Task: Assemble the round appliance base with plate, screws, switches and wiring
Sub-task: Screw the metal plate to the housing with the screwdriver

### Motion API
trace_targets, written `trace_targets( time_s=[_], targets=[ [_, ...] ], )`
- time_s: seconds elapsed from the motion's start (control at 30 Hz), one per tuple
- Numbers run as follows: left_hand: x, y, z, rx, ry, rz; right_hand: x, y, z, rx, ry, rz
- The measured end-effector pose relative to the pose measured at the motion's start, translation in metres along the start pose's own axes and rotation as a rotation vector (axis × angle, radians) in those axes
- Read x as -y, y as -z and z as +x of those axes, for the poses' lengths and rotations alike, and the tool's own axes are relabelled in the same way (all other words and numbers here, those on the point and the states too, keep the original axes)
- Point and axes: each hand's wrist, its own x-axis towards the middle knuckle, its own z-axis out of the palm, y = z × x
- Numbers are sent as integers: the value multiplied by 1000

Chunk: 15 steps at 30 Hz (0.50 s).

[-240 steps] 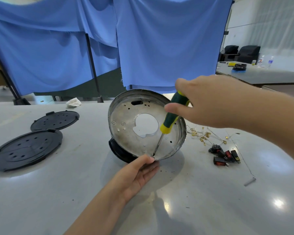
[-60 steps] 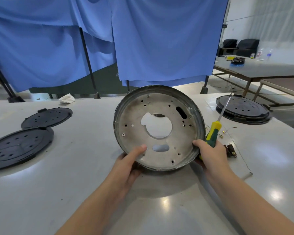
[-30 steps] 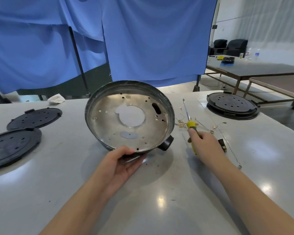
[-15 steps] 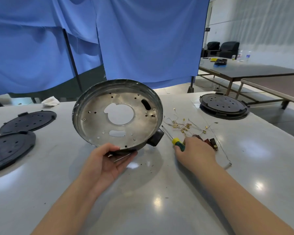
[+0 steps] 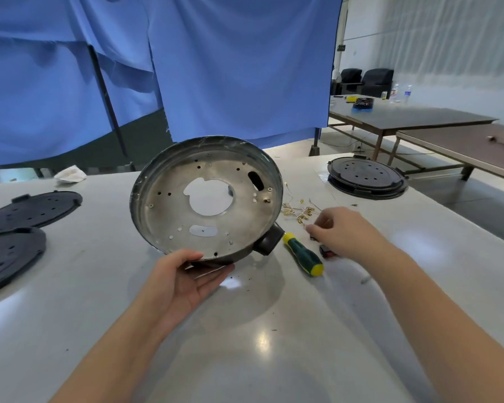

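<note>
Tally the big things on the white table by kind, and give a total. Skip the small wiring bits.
Metal base: 1
Black round plates: 3, two at the left and one at the far right
Screwdriver: 1
Crumpled white cloth: 1
Total: 6

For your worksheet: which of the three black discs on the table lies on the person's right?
The black disc beyond the right hand; the other two lie far left.
</note>
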Motion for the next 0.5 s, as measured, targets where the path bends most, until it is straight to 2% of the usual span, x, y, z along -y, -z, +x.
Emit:
trace_targets(
  time_s=[0.1,0.2,0.5],
  targets=[
    [1,-1,0,3,7,11,-25,19,-1,43,60,21],
    [2,0,0,1,0,7,-46,16,-5,65,40,26],
    [5,3,3,-3,12,22,-75,4,-17,-39,-47,42]
  ],
)
